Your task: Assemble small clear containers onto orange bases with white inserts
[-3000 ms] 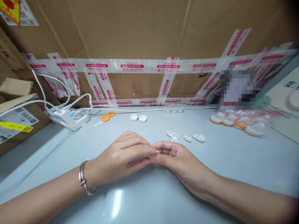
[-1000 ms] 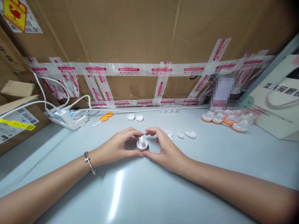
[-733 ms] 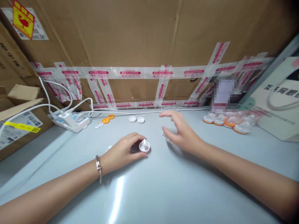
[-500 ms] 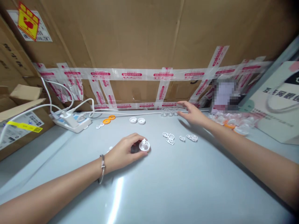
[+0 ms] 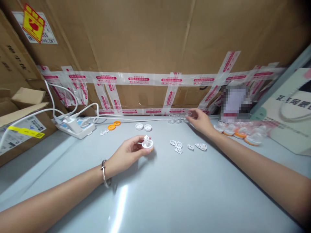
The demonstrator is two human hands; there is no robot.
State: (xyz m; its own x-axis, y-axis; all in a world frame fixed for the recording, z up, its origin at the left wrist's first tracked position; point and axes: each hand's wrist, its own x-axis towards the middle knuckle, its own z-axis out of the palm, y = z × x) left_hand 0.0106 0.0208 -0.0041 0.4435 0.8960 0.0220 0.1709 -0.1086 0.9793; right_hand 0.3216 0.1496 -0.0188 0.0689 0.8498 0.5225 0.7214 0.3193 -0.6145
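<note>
One left hand (image 5: 126, 153): curled round a white dish (image 5: 145, 146), thumb on the near side, fingers behind, and that's a proper grip.
White dish: out over the middle of the tabletop (image 5: 170, 197), orange showing low on its side, and whether it touches down I can't tell.
Small white figure (image 5: 146, 138): standing up inside the dish, poking above the rim.
Right hand (image 5: 200, 121): way out at the far edge, right of centre, thumb and fingers closed on a clear cup (image 5: 188, 113).
More clear cups (image 5: 174, 118): lined up at that far edge, just left of the right hand.
White openwork pieces (image 5: 178, 144): loose groups between the two hands and below the right wrist, lying flat.
Two spare dishes (image 5: 147, 127): side by side toward the far edge, beyond the left hand.
Orange rings (image 5: 111, 127): a pair, touching, nearer the far left corner, small white discs (image 5: 102, 132) just beside.
Power strip (image 5: 80, 129): far left corner, plugs in, white cables looping away.
Clear domes (image 5: 254, 138): bunched at the far right corner, orange bases under them.
Cardboard box (image 5: 136, 38): big, taped, walling off the whole far edge.
</note>
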